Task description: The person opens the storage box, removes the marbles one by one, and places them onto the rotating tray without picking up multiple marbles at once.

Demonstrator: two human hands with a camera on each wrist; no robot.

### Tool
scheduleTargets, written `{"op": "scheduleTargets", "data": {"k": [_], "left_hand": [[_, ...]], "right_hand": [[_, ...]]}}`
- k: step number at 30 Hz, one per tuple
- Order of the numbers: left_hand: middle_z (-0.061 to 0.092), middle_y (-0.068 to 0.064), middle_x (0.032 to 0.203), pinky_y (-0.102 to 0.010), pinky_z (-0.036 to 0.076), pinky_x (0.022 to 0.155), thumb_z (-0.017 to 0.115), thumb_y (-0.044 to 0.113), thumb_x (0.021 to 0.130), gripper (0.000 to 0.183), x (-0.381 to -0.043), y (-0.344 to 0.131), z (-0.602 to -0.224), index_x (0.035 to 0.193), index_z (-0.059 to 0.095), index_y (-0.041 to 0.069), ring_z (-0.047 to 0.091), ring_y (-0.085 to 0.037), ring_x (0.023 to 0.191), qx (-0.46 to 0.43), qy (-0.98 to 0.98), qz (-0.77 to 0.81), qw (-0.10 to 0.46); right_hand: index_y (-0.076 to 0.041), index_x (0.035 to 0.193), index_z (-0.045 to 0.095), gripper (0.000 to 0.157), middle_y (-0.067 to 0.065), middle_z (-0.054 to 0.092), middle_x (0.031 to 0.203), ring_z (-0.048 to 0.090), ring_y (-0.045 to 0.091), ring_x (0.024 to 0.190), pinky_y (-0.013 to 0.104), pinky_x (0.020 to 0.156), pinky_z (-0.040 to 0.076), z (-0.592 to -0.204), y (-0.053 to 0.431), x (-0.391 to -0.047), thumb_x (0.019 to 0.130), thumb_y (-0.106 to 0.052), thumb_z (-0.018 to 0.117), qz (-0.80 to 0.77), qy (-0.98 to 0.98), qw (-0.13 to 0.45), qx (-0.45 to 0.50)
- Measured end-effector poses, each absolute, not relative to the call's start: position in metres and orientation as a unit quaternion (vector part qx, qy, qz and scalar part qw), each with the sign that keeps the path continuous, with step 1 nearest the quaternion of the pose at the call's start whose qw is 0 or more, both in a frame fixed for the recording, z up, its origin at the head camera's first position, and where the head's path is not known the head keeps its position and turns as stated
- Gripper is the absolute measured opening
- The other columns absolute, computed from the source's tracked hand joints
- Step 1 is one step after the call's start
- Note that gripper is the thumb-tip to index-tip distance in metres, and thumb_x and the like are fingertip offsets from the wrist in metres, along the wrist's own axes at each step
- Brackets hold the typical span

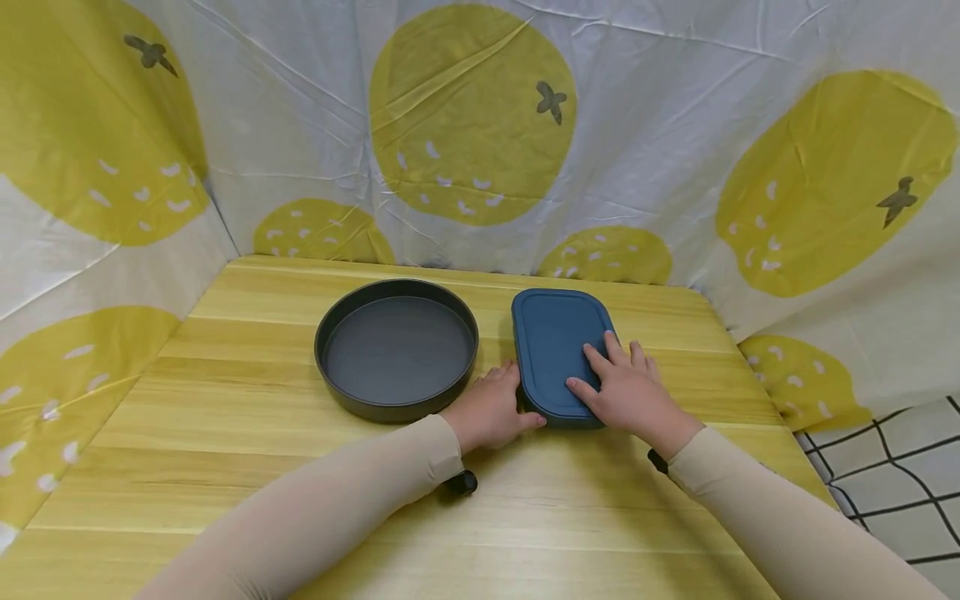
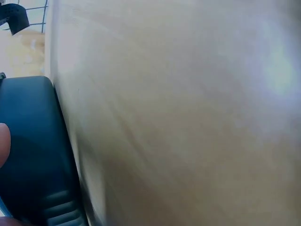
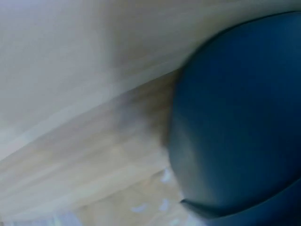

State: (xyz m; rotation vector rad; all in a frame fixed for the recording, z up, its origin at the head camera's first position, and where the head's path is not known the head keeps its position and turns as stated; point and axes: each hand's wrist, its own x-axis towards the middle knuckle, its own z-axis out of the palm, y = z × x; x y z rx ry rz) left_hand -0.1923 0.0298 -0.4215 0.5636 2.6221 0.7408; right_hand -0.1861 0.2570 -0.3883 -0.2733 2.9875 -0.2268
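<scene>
A blue rectangular food container (image 1: 558, 350) with rounded corners and a lid sits on the table, right of centre. My left hand (image 1: 491, 408) holds its near left corner, fingers along the left side and thumb at the front edge. The left wrist view shows the container (image 2: 33, 141) with ridges low on its side and a thumb tip against it. My right hand (image 1: 633, 392) rests on the right part of the lid, fingers spread. In the right wrist view, the container (image 3: 240, 113) appears large and blurred, with no fingers visible.
A round dark grey pan (image 1: 397, 350) stands just left of my left hand, its inside bare. The wooden table (image 1: 225, 417) ends at a fruit-print curtain (image 1: 645, 108) at the back and sides. A white cloth with a black grid (image 1: 900, 475) lies at the right.
</scene>
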Motion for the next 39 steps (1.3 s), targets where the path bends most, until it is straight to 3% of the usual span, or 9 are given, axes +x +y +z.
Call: {"op": "scheduleTargets", "data": {"k": [5, 9, 15, 24, 39], "left_hand": [[0.026, -0.015, 0.175, -0.048, 0.022, 0.132, 0.067, 0.059, 0.099, 0.1, -0.194, 0.028, -0.422, 0.169, 0.019, 0.006, 0.024, -0.032, 0.163, 0.2, 0.93, 0.256, 0.173], [0.023, -0.014, 0.176, -0.048, 0.021, 0.132, 0.065, 0.06, 0.099, 0.101, -0.196, 0.028, -0.42, 0.169, 0.017, 0.007, 0.022, -0.032, 0.163, 0.196, 0.929, 0.253, 0.185], [0.021, -0.014, 0.176, -0.045, 0.02, 0.133, 0.065, 0.06, 0.099, 0.101, -0.197, 0.029, -0.418, 0.17, 0.016, 0.007, 0.02, -0.03, 0.164, 0.191, 0.93, 0.246, 0.196], [0.021, -0.015, 0.176, -0.045, 0.02, 0.133, 0.064, 0.061, 0.099, 0.101, -0.198, 0.028, -0.42, 0.17, 0.015, 0.008, 0.021, -0.031, 0.164, 0.194, 0.93, 0.245, 0.194], [0.02, -0.014, 0.177, -0.046, 0.019, 0.133, 0.063, 0.061, 0.1, 0.101, -0.196, 0.028, -0.423, 0.17, 0.012, 0.008, 0.02, -0.029, 0.164, 0.196, 0.929, 0.243, 0.197]], "right_hand": [[-0.011, 0.16, 0.047, 0.062, 0.025, 0.034, 0.169, 0.026, 0.063, 0.151, 0.077, 0.12, 0.022, -0.389, 0.248, -0.179, 0.107, -0.043, 0.059, -0.086, 0.976, 0.053, -0.194], [-0.013, 0.157, 0.053, 0.062, 0.02, 0.045, 0.164, 0.036, 0.061, 0.148, 0.072, 0.12, 0.03, -0.387, 0.243, -0.172, 0.105, -0.045, 0.063, -0.092, 0.963, 0.051, -0.249], [-0.014, 0.155, 0.055, 0.066, 0.019, 0.051, 0.16, 0.049, 0.057, 0.141, 0.064, 0.116, 0.042, -0.384, 0.236, -0.167, 0.101, -0.05, 0.068, -0.042, 0.955, 0.031, -0.291], [-0.011, 0.15, 0.06, 0.061, 0.02, 0.06, 0.151, 0.061, 0.053, 0.131, 0.06, 0.106, 0.052, -0.384, 0.236, -0.166, 0.099, -0.043, 0.073, -0.03, 0.951, 0.008, -0.309], [-0.013, 0.15, 0.061, 0.063, 0.016, 0.067, 0.145, 0.068, 0.047, 0.123, 0.057, 0.098, 0.058, -0.39, 0.24, -0.165, 0.097, -0.042, 0.076, -0.025, 0.943, -0.039, -0.33]]}}
